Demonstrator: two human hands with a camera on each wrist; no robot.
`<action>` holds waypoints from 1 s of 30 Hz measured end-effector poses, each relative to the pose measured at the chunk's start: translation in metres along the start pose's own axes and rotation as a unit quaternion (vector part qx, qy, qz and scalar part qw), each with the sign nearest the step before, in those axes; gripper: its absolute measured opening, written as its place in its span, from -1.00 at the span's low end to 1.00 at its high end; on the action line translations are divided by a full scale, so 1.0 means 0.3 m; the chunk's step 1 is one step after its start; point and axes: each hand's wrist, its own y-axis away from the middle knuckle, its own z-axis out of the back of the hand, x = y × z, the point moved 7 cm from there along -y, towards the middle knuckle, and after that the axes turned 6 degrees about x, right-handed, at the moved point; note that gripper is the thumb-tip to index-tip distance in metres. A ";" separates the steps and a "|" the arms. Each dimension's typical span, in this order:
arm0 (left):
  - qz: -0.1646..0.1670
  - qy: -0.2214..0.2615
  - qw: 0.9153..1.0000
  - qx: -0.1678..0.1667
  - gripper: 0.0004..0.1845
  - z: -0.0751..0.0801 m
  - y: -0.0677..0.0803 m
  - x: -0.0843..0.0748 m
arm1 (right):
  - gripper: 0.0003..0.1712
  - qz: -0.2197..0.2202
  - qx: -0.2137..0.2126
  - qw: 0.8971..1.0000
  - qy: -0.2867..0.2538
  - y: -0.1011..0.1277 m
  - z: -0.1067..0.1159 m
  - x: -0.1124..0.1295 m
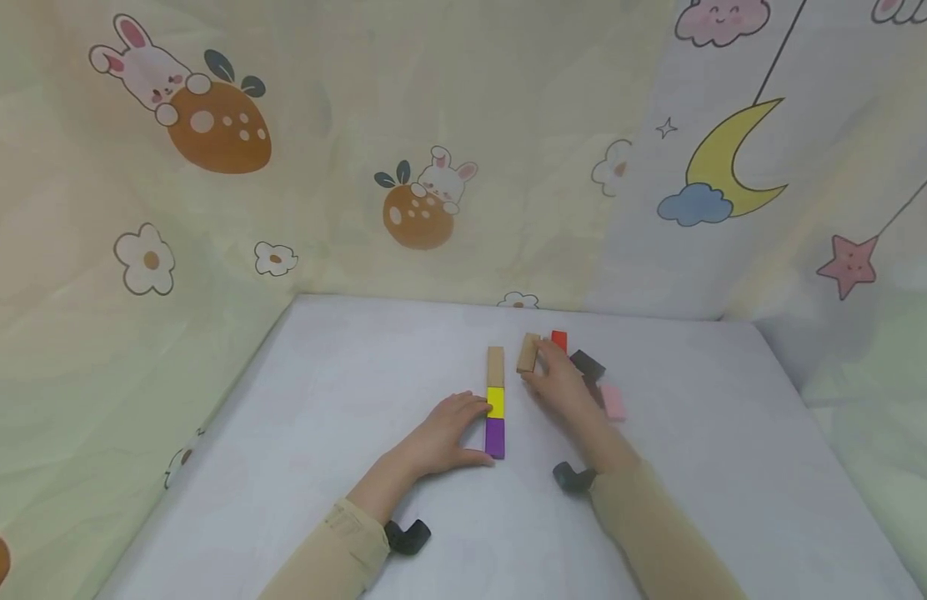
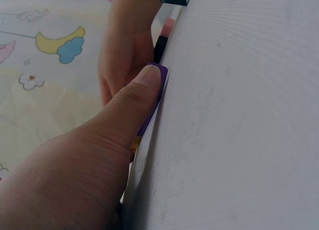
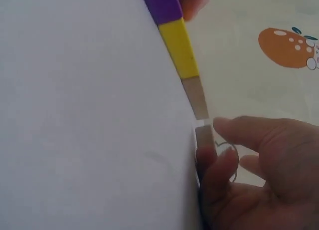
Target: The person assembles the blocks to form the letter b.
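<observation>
Bracing Near, Pinching Far

Nearest, the beige cloth sleeves (image 1: 324, 554) reach over the matte white tabletop (image 1: 478, 546), with open surface between the forearms. The left hand (image 1: 448, 433) lies beside a straight row of blocks, thumb and fingers spread apart. Its thumb meets the near end of the smooth purple rectangular block (image 1: 495, 439), while its fingertips touch the left side of the smooth yellow rectangular block (image 1: 496, 403). This looks like bracing rather than clamping, probably to keep the row from sliding or skewing. The plain tan rectangular block (image 1: 495, 367) continues the row, touching the yellow one end to end.

The pale pink rectangular block (image 1: 613, 402) lies to the right of the right hand (image 1: 564, 387), which is clamped by thumb and fingers on a second tan rectangular block (image 1: 528, 353). That piece tilts slightly, just right of the row and apart from it; the hold seems to leave its row-facing side free. Beyond the knuckles sit dark rectangular blocks (image 1: 587, 365), partly hidden, their number unclear, and a bright red rectangular block (image 1: 558, 340). Bare room remains before the tabletop's far edge, where a printed cloth backdrop (image 1: 336, 192) rises.
</observation>
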 end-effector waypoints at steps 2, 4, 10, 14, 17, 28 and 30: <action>0.000 -0.001 1.000 -0.002 -0.07 -0.001 0.000 0.003 | -0.07 0.001 0.023 1.000 0.009 -0.023 0.003 0.002; 0.000 -0.001 1.000 -0.001 -0.07 -0.003 0.001 0.003 | -0.01 -0.007 0.049 0.999 0.009 -0.039 0.005 0.001; -0.002 -0.001 1.000 0.002 -0.07 -0.006 0.000 0.001 | 0.10 -0.054 0.103 0.993 -0.031 -0.071 0.008 -0.022; -0.008 -0.010 1.000 -0.005 -0.07 -0.002 -0.002 0.002 | 0.14 -0.068 0.111 0.990 -0.049 -0.079 0.016 -0.021; -0.014 -0.016 1.000 -0.011 -0.07 0.000 -0.005 0.001 | 0.15 -0.070 0.109 0.991 -0.042 -0.082 0.022 -0.016; -0.001 -0.010 1.000 0.000 -0.07 -0.004 -0.003 0.004 | 0.04 -0.073 0.090 0.992 -0.042 -0.075 0.022 0.009; -0.002 -0.010 1.000 0.000 -0.07 -0.004 -0.004 0.003 | 0.03 -0.061 0.088 0.994 -0.036 -0.077 0.023 0.016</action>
